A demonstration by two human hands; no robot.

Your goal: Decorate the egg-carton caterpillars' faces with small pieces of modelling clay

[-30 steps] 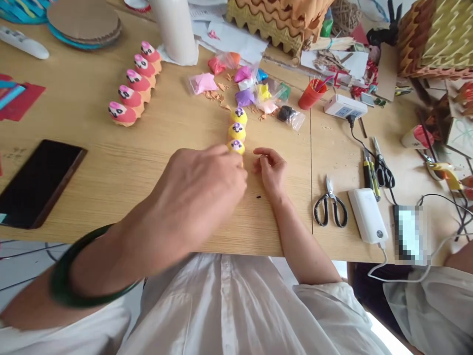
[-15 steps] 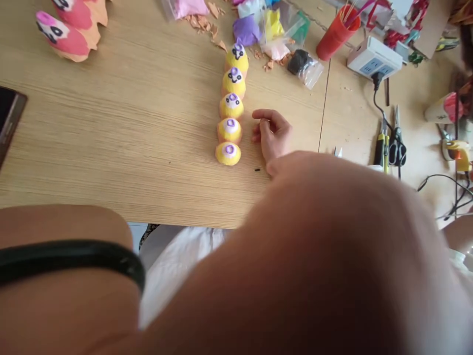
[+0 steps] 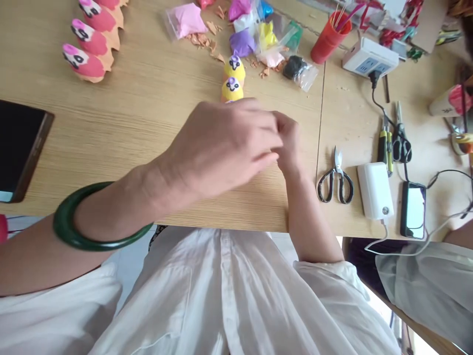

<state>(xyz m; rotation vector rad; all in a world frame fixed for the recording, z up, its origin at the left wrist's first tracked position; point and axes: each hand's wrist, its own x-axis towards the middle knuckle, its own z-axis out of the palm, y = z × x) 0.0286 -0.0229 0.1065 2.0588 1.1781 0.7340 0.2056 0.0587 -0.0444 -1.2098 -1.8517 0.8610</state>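
My left hand (image 3: 232, 148), with a dark green bangle (image 3: 70, 231) on its wrist, reaches across the middle of the view with its fingers bent together. Its fingertips meet my right hand (image 3: 290, 138), which is curled closed behind them. Whatever lies between the fingers is hidden. Beneath and beyond the left hand runs a row of yellow clay caterpillar segments. Two of them show, a far one (image 3: 235, 69) and a nearer one (image 3: 232, 89), both with white faces, black eyes and purple clay on top. My left hand covers the others.
Pink clay figures (image 3: 90, 49) stand at the far left near a phone (image 3: 22, 148). Clay packets (image 3: 242, 43) and a red cup (image 3: 330, 38) lie beyond the row. Black-handled scissors (image 3: 336, 180), a power bank (image 3: 375, 191) and a power strip (image 3: 369, 56) are on the right.
My left hand has come in from the lower left to meet my right hand, now hiding the near yellow segments. The view has shifted, and the right forearm no longer blocks the scissors and power bank.
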